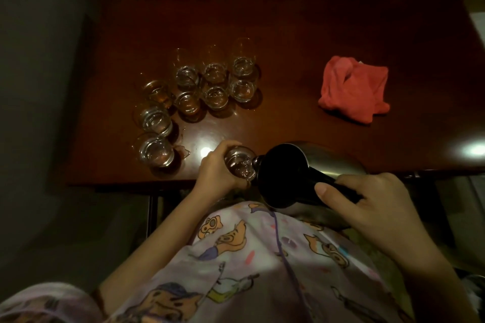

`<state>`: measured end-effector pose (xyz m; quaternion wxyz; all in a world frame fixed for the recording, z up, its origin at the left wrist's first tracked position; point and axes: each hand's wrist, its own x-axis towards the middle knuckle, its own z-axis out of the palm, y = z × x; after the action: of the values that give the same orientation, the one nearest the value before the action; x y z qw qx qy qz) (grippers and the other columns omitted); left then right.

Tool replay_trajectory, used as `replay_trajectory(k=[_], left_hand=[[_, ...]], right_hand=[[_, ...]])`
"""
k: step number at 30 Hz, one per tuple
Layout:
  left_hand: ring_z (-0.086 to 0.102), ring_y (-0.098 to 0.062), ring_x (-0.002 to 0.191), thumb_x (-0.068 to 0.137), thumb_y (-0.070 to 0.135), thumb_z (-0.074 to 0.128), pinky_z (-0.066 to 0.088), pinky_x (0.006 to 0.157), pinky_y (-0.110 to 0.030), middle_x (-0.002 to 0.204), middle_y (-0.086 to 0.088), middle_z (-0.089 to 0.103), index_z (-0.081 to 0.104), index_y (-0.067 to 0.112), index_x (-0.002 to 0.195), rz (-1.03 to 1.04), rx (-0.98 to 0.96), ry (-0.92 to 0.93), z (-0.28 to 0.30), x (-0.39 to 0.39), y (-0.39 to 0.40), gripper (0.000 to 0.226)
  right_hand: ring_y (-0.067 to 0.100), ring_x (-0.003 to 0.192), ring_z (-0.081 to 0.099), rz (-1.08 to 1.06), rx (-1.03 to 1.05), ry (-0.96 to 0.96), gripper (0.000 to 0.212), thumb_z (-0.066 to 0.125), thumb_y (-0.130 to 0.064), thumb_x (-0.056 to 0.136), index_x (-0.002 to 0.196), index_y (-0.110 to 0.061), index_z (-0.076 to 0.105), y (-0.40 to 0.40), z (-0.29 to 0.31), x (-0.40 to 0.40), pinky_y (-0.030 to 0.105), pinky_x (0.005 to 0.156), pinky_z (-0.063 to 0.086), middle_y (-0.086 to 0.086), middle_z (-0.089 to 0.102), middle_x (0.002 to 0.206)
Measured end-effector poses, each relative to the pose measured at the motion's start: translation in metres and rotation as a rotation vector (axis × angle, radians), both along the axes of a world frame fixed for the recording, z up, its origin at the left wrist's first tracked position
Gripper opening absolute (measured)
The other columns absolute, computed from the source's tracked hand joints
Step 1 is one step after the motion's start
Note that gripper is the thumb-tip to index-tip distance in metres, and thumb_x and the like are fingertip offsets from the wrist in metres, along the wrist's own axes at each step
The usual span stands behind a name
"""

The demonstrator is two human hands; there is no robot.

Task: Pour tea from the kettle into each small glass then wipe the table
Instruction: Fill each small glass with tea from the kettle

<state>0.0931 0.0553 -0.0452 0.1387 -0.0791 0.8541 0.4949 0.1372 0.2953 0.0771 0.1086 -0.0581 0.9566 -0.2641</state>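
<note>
Kettle point(283, 176) was held tipped at the near table edge, spout against the rim of a glass point(240, 164). R hand point(367, 199) was wrapped round the black handle, thumb laid along the top. L hand point(217, 169) was curled round the glass, which was lifted and held at the table point(288, 42) edge, just beside the spout. Whether tea was running could not be told; the light was dim and the spout mouth was hidden by the lid.

Nine other glasses point(215, 78) stood w/ each other on the left half of the table. A few looked amber, the rest clear or hard to read. A small spill point(183, 151) lay by the nearest one. A red cloth point(354, 89) sat well apart on the right, untouched.

To do this pour well, in judgement:
- Spout should be kept over the glass mouth, not its wall, so nothing runs down the outside.
- Tilt should be eased slowly; a full kettle could gush into so small a glass.
- Glass should be kept level and over the table, not over the lap, since drips would land on cloth.
- Fill should be stopped short of the rim, for a clean set-down.
- Glass should be set down w/ the filled ones, apart from the empties.
</note>
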Motion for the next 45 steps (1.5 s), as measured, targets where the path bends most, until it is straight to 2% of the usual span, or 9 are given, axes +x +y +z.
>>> replay_trajectory(k=[3, 8, 13, 18, 24, 27, 35, 41, 45], left_hand=[[0.06, -0.01, 0.093, 0.044, 0.004, 0.084, 0.048, 0.073, -0.017, 0.1, 0.008, 0.062, 0.056, 0.024, 0.113, 0.006, 0.008, 0.002, 0.002, 0.0, -0.001, 0.078], [0.06, -0.012, 0.094, 0.044, 0.001, 0.083, 0.049, 0.074, -0.02, 0.101, 0.006, 0.061, 0.055, 0.022, 0.115, 0.004, 0.014, -0.01, 0.003, -0.001, -0.002, 0.079], [0.059, -0.012, 0.096, 0.044, 0.003, 0.083, 0.051, 0.078, -0.024, 0.102, 0.007, 0.061, 0.055, 0.023, 0.115, 0.003, 0.005, -0.001, 0.004, -0.001, -0.004, 0.078], [0.058, -0.012, 0.096, 0.045, 0.004, 0.084, 0.05, 0.078, -0.026, 0.101, 0.008, 0.06, 0.055, 0.025, 0.114, 0.0, -0.007, -0.014, 0.006, -0.001, -0.006, 0.079], [0.061, -0.013, 0.095, 0.042, 0.005, 0.085, 0.053, 0.079, -0.03, 0.101, 0.006, 0.063, 0.056, 0.026, 0.112, 0.01, 0.0, -0.005, 0.006, -0.002, -0.007, 0.079], [0.061, -0.012, 0.096, 0.04, 0.008, 0.086, 0.053, 0.08, -0.03, 0.102, 0.006, 0.065, 0.056, 0.027, 0.111, 0.004, -0.004, 0.013, 0.005, -0.002, -0.009, 0.079], [0.061, -0.012, 0.094, 0.042, 0.006, 0.087, 0.047, 0.073, -0.017, 0.1, 0.007, 0.064, 0.056, 0.025, 0.112, -0.015, -0.02, 0.002, 0.009, -0.005, -0.012, 0.079], [0.06, -0.01, 0.093, 0.042, 0.007, 0.088, 0.045, 0.072, -0.012, 0.1, 0.007, 0.064, 0.056, 0.024, 0.113, -0.028, -0.038, 0.01, 0.009, -0.007, -0.013, 0.079], [0.062, -0.013, 0.094, 0.041, 0.007, 0.088, 0.049, 0.076, -0.02, 0.1, 0.005, 0.065, 0.057, 0.023, 0.113, -0.022, -0.033, 0.022, 0.007, -0.009, -0.012, 0.08]], right_hand=[[0.013, 0.033, 0.038, 0.006, 0.011, 0.01, 0.062, 0.038, -0.065, 0.075, 0.045, -0.013, 0.051, -0.001, 0.0, 0.0, 0.027, 0.041, 0.024, 0.0, 0.039, 0.035], [0.014, 0.033, 0.037, 0.012, 0.012, 0.01, 0.063, 0.038, -0.065, 0.075, 0.044, -0.012, 0.049, -0.003, 0.001, -0.001, 0.027, 0.041, 0.022, 0.003, 0.038, 0.036], [0.011, 0.031, 0.033, 0.008, 0.0, 0.022, 0.061, 0.038, -0.065, 0.076, 0.042, -0.014, 0.047, -0.007, 0.003, -0.002, 0.025, 0.041, 0.021, -0.003, 0.033, 0.034], [0.019, 0.043, 0.047, -0.022, -0.005, 0.017, 0.061, 0.037, -0.066, 0.075, 0.043, -0.015, 0.051, -0.009, 0.001, -0.001, 0.026, 0.041, 0.023, -0.003, 0.036, 0.034], [0.021, 0.043, 0.049, -0.078, -0.075, -0.001, 0.06, 0.04, -0.067, 0.072, 0.047, -0.015, 0.057, -0.007, 0.001, 0.0, 0.026, 0.041, 0.029, 0.003, 0.047, 0.038], [0.018, 0.039, 0.045, -0.097, -0.106, 0.0, 0.057, 0.043, -0.066, 0.072, 0.042, -0.018, 0.05, -0.007, 0.003, 0.0, 0.023, 0.04, 0.026, 0.001, 0.041, 0.036], [0.017, 0.037, 0.041, -0.087, -0.083, -0.007, 0.056, 0.042, -0.068, 0.071, 0.039, -0.022, 0.041, -0.01, 0.003, -0.005, 0.028, 0.043, 0.025, 0.002, 0.039, 0.036], [0.02, 0.036, 0.04, -0.044, -0.039, 0.003, 0.065, 0.04, -0.069, 0.072, 0.043, -0.011, 0.048, -0.012, 0.004, -0.009, 0.034, 0.042, 0.029, 0.009, 0.042, 0.038], [0.02, 0.035, 0.04, -0.053, -0.055, 0.0, 0.062, 0.04, -0.069, 0.072, 0.041, -0.015, 0.046, -0.012, 0.005, -0.011, 0.032, 0.042, 0.028, 0.01, 0.041, 0.038]])
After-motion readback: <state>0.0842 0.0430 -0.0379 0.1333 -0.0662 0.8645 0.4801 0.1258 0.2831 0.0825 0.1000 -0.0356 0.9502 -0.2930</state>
